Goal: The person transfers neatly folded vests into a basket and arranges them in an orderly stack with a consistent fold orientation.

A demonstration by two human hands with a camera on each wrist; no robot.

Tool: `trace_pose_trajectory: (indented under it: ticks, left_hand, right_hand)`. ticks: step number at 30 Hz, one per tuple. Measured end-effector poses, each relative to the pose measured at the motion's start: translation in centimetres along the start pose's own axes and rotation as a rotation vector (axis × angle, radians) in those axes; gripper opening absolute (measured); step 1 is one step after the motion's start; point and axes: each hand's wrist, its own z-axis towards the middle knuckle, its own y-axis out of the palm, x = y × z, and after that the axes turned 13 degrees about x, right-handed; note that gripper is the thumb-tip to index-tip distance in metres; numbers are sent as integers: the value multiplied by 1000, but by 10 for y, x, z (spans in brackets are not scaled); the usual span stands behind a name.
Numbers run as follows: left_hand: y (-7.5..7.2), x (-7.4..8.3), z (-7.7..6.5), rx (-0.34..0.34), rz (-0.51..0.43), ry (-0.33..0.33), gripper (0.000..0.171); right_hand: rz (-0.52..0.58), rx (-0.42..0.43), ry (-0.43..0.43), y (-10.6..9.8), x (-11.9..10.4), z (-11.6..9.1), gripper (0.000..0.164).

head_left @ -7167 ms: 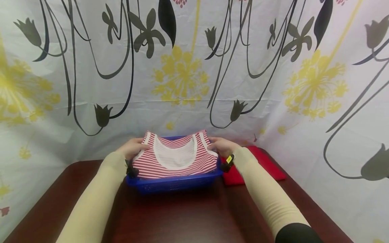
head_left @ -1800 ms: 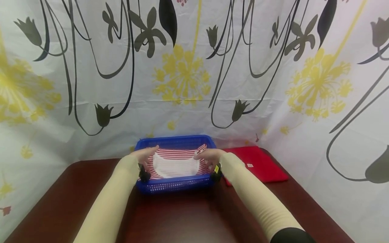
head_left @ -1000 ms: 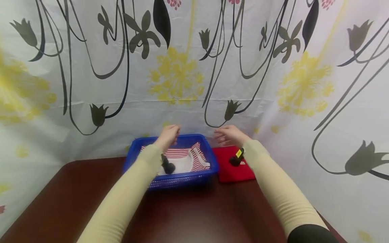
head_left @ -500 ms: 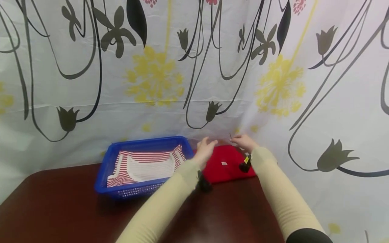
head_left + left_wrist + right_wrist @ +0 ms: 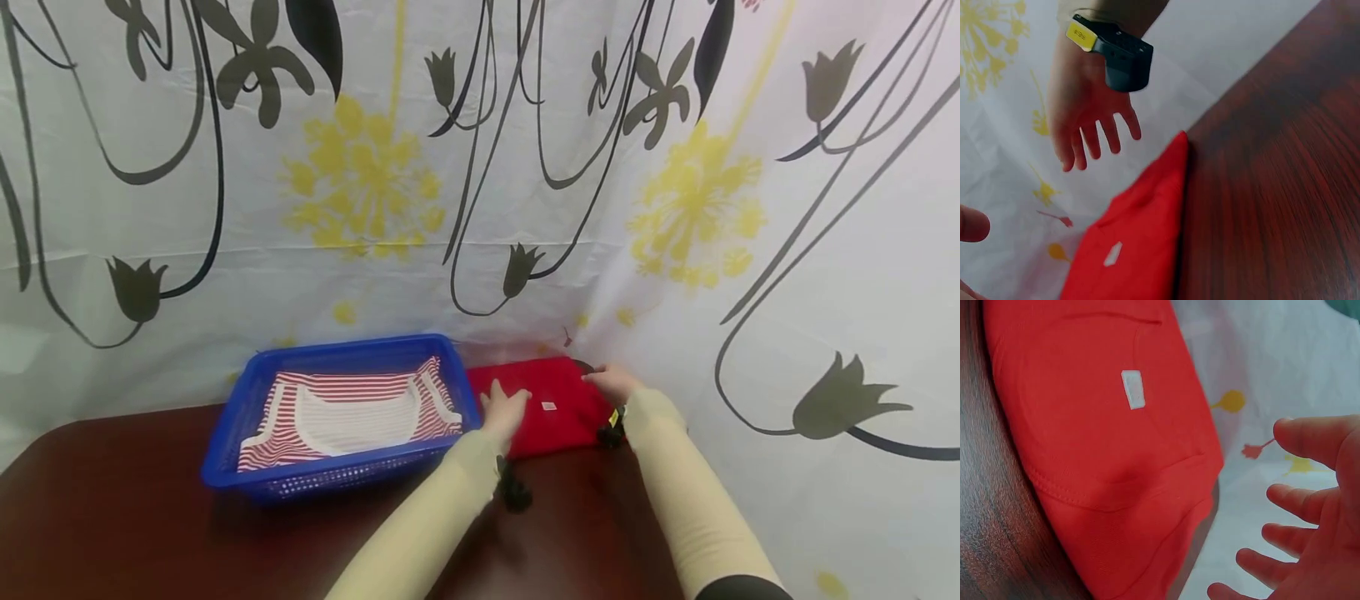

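A folded red garment [image 5: 551,398] with a small white label [image 5: 1134,389] lies on the table, right of the basket. My left hand [image 5: 504,412] is over the garment's left end, thumb and fingers spread. At its right end is my right hand [image 5: 615,382]; in the right wrist view that hand [image 5: 1310,512] shows apart from the cloth, its fingers extended and holding nothing. The left wrist view catches only the tip of my left thumb [image 5: 971,225] at its edge. A red-and-white striped tank top [image 5: 352,408] lies spread in the blue basket [image 5: 225,450].
The dark reddish-brown table [image 5: 112,500] meets a white curtain [image 5: 465,200] printed with flowers along the back and right. The basket stands near the back, with its right end close to the red garment.
Both hands have let go of the striped top, left the basket and moved right to the red garment, lowering onto its two ends. The view has turned right.
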Motion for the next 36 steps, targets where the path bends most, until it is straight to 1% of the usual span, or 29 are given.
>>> trace_pose_trajectory:
  ticks: [3,6,9,11,13,18,21,26,33,36]
  left_hand:
    - [-1,-6,2,8,15,-16,83]
    - [0,-11,4,26,23,-29,84]
    - [3,-14,5,48,-4,-23,83]
    - [4,-17,6,59,-34,-16,82]
    - [2,-21,7,59,-45,-24,81]
    - [-1,-29,9,51,-3,-62,82]
    - [-1,-29,11,58,-3,-55,82]
    - [2,-29,10,72,-20,-40,82]
    - [5,-30,11,128,-120,-12,78]
    - [3,-30,11,153,-137,-1,78]
  right_hand:
    - [39,-34,31,6,9,6,54]
    - [21,-46,39,13,17,13,60]
    - [-53,-31,18,14,23,15,62]
    - [-70,-29,23,17,25,16,63]
    - [-85,-29,30,20,27,17,63]
    - [-105,-31,27,26,32,18,64]
    - [-110,-34,16,26,33,21,64]
    - [-98,-36,24,23,39,23,67]
    - [-96,-39,38,19,42,20,68]
    - [-95,-38,57,18,43,18,69]
